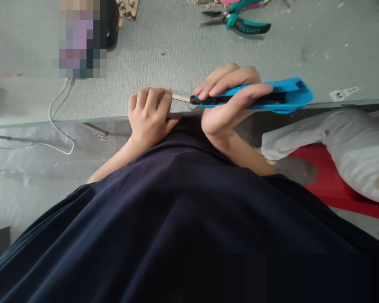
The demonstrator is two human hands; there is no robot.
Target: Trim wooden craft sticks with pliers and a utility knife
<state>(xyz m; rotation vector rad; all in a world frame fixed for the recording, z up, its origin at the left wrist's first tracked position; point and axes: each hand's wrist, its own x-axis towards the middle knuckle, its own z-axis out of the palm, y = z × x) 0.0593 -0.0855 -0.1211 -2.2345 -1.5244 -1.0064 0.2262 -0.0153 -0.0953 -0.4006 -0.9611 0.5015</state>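
At the table's near edge, my left hand (pixel 150 110) is closed on a thin, pale wooden stick (pixel 180 98), its fingers on top and its thumb below the edge. The stick's right end reaches the black tip of a blue-and-black hand tool (pixel 290 89). My right hand (pixel 230 90) wraps around that tool, fingers on the far side and thumb on the near side. The tool lies almost level, its wide blue end pointing right. Whether its tip grips the stick or only touches it, I cannot tell.
Green-and-black pliers (pixel 240 24) lie farther back on the grey table (pixel 164 71), with wooden pieces (pixel 128 9) at the upper left. A white cable (pixel 53 103) hangs over the edge. To the right, a person's pale-clothed leg (pixel 353 147) rests by a red stool (pixel 325 176).
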